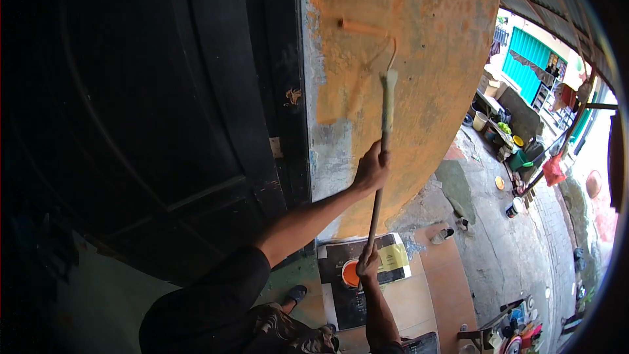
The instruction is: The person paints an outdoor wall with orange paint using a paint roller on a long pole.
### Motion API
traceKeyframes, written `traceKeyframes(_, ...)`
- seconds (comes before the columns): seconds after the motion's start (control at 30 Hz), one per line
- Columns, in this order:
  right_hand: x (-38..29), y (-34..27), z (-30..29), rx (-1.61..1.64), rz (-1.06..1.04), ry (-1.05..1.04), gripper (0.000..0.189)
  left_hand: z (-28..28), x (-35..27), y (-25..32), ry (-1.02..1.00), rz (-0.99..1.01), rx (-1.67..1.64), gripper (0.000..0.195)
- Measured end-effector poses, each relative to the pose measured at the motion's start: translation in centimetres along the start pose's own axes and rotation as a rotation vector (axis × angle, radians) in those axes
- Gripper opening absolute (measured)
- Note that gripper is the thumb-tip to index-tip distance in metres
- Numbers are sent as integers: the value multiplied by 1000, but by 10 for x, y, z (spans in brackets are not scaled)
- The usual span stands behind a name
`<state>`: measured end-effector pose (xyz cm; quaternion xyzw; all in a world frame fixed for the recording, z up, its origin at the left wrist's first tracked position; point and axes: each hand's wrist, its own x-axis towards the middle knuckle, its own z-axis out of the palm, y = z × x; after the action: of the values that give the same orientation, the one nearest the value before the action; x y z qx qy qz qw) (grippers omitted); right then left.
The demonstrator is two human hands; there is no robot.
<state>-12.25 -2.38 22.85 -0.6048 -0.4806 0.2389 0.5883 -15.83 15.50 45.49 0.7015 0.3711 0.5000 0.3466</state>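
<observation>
A paint roller [364, 27] with an orange sleeve rests against or very near the upper part of a wall [422, 93] patchily coated in orange. Its handle is extended by a wooden pole [377, 206]. My left hand [372, 169] is closed around the pole just below the light-coloured roller handle. Lower down, my right hand [368, 263] grips the pole's bottom part. Below, partly hidden behind my right hand, a round container of orange paint [350, 274] stands on a dark printed sheet [344, 312]. Bare grey shows on the wall's left edge.
A dark door [147, 83] and its frame border the wall on the left. Shoes [442, 236] lie on the tiled step. A paint bucket [514, 207] stands on the concrete outside. At bottom right is a table [511, 329] with assorted items.
</observation>
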Motion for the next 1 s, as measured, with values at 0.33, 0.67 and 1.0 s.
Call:
traceKeyframes(0.33,-154,118,-47,-235,289,-189,31,42,-159,-130,-111,-383,-211,30)
traceKeyframes(0.67,-72,46,-17,-210,84,-55,34,15,-84,-51,-69,-226,-262,33)
traceKeyframes(1.0,36,-83,19,-77,-7,-42,39,-40,41,73,322,197,16,30)
